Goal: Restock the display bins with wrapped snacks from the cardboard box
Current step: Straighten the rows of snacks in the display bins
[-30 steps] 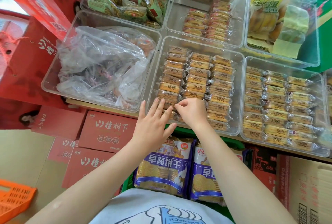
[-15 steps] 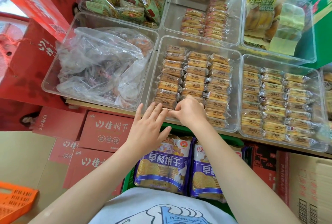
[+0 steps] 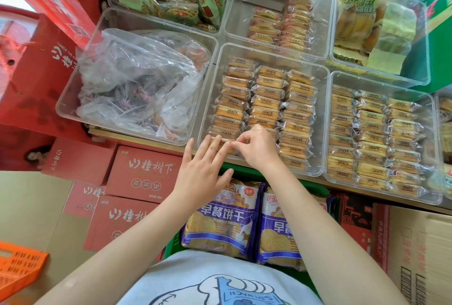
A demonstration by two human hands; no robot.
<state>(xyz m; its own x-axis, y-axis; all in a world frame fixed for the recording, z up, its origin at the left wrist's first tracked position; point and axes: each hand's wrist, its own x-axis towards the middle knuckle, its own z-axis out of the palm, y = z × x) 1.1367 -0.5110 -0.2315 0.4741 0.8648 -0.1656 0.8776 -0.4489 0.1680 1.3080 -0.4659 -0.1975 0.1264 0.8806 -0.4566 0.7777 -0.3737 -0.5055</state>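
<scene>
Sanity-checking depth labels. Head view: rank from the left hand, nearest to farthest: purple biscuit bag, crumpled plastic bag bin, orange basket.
From the left hand:
1. Purple biscuit bag, just below it.
2. Crumpled plastic bag bin, up and to its left.
3. Orange basket, far at lower left.

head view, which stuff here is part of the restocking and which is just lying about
In the job:
left hand
right hand
middle bin
wrapped snacks
cardboard box

Lying about:
orange basket
red cartons
plastic bag

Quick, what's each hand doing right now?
Left hand: open, straight fingers resting on a wrapped snack in the bin.
Right hand: pinching that snack.
</scene>
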